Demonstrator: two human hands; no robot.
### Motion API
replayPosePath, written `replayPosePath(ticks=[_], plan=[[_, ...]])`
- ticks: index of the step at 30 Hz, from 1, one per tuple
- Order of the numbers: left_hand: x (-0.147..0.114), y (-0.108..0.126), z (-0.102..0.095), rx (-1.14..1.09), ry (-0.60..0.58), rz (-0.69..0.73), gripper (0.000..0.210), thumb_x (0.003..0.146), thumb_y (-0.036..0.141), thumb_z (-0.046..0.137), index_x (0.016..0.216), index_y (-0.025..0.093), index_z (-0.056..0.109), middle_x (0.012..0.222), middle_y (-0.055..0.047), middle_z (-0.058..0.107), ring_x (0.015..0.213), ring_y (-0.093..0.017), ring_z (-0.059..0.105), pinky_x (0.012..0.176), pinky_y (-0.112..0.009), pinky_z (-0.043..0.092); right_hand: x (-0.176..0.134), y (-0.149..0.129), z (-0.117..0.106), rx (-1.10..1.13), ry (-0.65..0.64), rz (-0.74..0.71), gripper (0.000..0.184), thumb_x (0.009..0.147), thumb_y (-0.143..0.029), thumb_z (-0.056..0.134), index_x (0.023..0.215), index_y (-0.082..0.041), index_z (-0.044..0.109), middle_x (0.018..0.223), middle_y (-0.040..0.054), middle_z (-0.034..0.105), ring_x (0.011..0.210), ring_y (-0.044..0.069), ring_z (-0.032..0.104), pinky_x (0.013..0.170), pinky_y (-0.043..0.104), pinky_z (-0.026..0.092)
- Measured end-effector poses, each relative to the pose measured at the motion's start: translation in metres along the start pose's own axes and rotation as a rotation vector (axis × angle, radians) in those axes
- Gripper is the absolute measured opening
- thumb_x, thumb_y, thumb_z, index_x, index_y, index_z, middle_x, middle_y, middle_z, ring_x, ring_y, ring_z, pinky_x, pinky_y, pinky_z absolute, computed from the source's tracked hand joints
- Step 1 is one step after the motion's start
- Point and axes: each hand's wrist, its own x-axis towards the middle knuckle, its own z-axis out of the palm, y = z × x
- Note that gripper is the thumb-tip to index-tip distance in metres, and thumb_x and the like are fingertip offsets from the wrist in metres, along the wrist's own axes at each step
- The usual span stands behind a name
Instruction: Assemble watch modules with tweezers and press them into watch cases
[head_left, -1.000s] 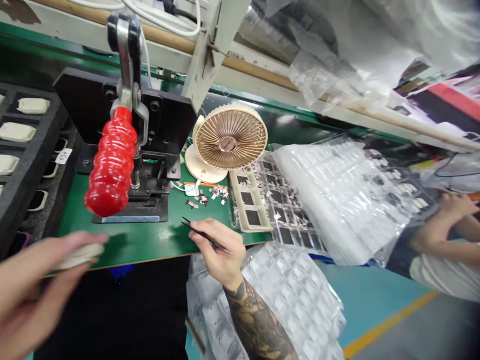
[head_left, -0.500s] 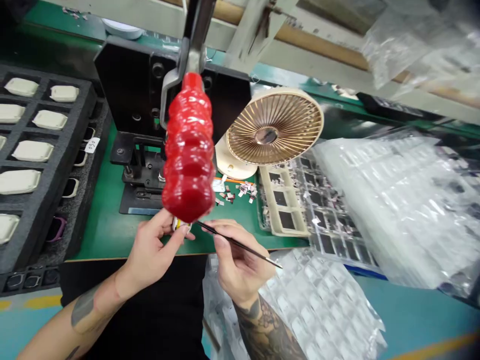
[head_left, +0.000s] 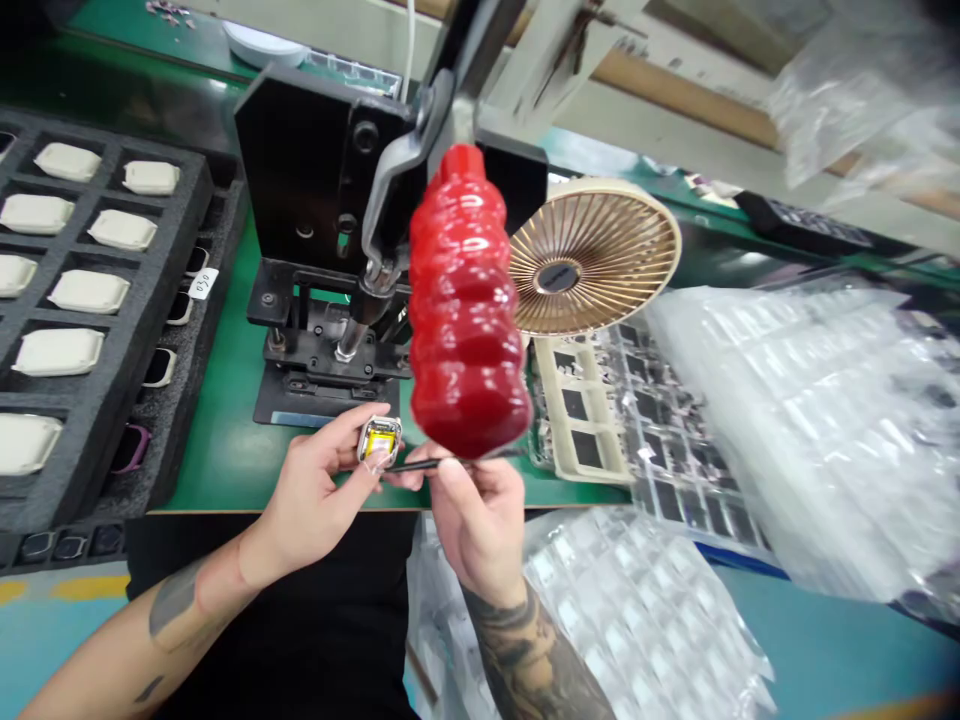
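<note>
A small white watch case (head_left: 380, 440) with a yellow part inside is pinched between the thumb and fingers of my left hand (head_left: 322, 490), just over the front edge of the bench. My right hand (head_left: 480, 520) grips dark tweezers (head_left: 414, 465), whose tip reaches the lower edge of the case by my left thumb. Above my right fingers hangs the red ribbed handle (head_left: 469, 310) of a lever press, hiding part of them. Behind the case stands the black base of the press (head_left: 330, 350).
Foam trays (head_left: 180, 210) with white watch-shaped pieces stand at the left. A fan (head_left: 592, 260) sits behind the handle. To the right are a cream parts tray (head_left: 622, 460) and clear plastic trays (head_left: 750, 370). Below the bench edge lies a plastic blister sheet (head_left: 645, 610).
The view has shifted, so the press handle appears farther right. The watch case now shows its open yellow inside, and the tweezers have turned flatter, with their tip lower on the case.
</note>
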Motion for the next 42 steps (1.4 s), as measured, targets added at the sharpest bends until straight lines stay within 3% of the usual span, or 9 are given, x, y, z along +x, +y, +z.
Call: replayPosePath(ticks=[5, 12, 18, 24, 26, 31, 34, 37, 42], plan=[[0.002, 0.001, 0.003, -0.066, 0.065, -0.005, 0.047, 0.107, 0.032, 0.076, 0.151, 0.017, 0.066, 0.116, -0.012, 0.086, 0.087, -0.022, 0.087, 0.074, -0.028, 0.071, -0.002, 0.001, -0.012, -0.21, 0.25, -0.279, 0.013, 0.104, -0.027, 0.077, 0.116, -0.027, 0.081, 0.102, 0.0065, 0.082, 0.093, 0.024, 0.083, 0.08, 0.039, 0.073], [0.003, 0.01, 0.001, -0.067, 0.068, -0.024, 0.05, 0.107, 0.049, 0.076, 0.145, 0.017, 0.073, 0.12, -0.015, 0.086, 0.094, -0.031, 0.088, 0.08, -0.037, 0.074, -0.002, 0.004, -0.013, -0.085, 0.126, -0.042, 0.015, 0.106, -0.037, 0.076, 0.111, -0.023, 0.075, 0.097, 0.0069, 0.082, 0.077, 0.021, 0.081, 0.07, 0.035, 0.069], [-0.001, 0.004, -0.005, 0.031, 0.13, -0.113, 0.06, 0.102, 0.049, 0.083, 0.152, 0.019, 0.068, 0.124, -0.015, 0.086, 0.095, -0.031, 0.087, 0.082, -0.041, 0.075, 0.016, -0.076, -0.113, -0.136, 0.085, -0.207, 0.049, 0.092, -0.054, 0.083, 0.069, -0.025, 0.05, 0.047, -0.0071, 0.046, 0.038, 0.014, 0.048, 0.043, 0.029, 0.047], [-0.005, 0.005, -0.003, 0.085, 0.093, -0.13, 0.063, 0.103, 0.052, 0.081, 0.157, 0.024, 0.063, 0.126, -0.012, 0.086, 0.1, -0.029, 0.087, 0.088, -0.039, 0.074, 0.039, -0.104, -0.184, -0.749, 1.051, -0.69, 0.024, 0.097, -0.042, 0.082, 0.1, -0.018, 0.077, 0.079, 0.0012, 0.074, 0.064, 0.016, 0.071, 0.065, 0.031, 0.059], [-0.005, 0.005, -0.002, 0.108, 0.102, -0.14, 0.061, 0.103, 0.052, 0.08, 0.156, 0.025, 0.063, 0.128, -0.011, 0.085, 0.103, -0.028, 0.087, 0.09, -0.037, 0.073, 0.029, -0.087, -0.164, -0.898, 0.933, -0.694, 0.018, 0.103, -0.036, 0.077, 0.11, -0.02, 0.081, 0.088, 0.0037, 0.078, 0.075, 0.019, 0.076, 0.074, 0.036, 0.064], [-0.002, -0.006, -0.011, 0.212, 0.065, -0.078, 0.048, 0.099, 0.054, 0.084, 0.132, 0.021, 0.075, 0.127, -0.013, 0.085, 0.104, -0.033, 0.087, 0.088, -0.04, 0.075, 0.005, -0.032, -0.09, -1.214, -0.131, -0.768, 0.03, 0.108, -0.018, 0.064, 0.132, -0.03, 0.078, 0.113, 0.0072, 0.083, 0.106, 0.024, 0.08, 0.087, 0.041, 0.067], [-0.001, -0.011, -0.016, 0.238, 0.052, -0.055, 0.049, 0.099, 0.052, 0.084, 0.135, 0.021, 0.074, 0.128, -0.014, 0.085, 0.106, -0.034, 0.086, 0.089, -0.042, 0.075, 0.013, -0.014, -0.069, -1.38, -0.473, -0.688, 0.028, 0.113, -0.019, 0.056, 0.133, -0.027, 0.075, 0.119, 0.0074, 0.082, 0.111, 0.022, 0.077, 0.087, 0.038, 0.063], [-0.002, -0.011, -0.015, 0.209, 0.032, -0.045, 0.046, 0.101, 0.05, 0.083, 0.135, 0.021, 0.073, 0.129, -0.014, 0.084, 0.105, -0.032, 0.087, 0.089, -0.041, 0.075, 0.028, -0.021, -0.077, -1.462, -0.502, -0.612, 0.03, 0.116, -0.018, 0.05, 0.136, -0.023, 0.072, 0.123, 0.0082, 0.081, 0.11, 0.021, 0.073, 0.088, 0.037, 0.06], [-0.006, -0.004, -0.006, 0.177, 0.044, -0.075, 0.044, 0.103, 0.052, 0.08, 0.135, 0.022, 0.073, 0.129, -0.013, 0.084, 0.106, -0.031, 0.086, 0.089, -0.04, 0.074, 0.081, -0.072, -0.137, -1.675, -0.109, -0.14, 0.031, 0.112, -0.013, 0.048, 0.128, -0.017, 0.075, 0.123, 0.0141, 0.078, 0.117, 0.025, 0.069, 0.101, 0.038, 0.055]])
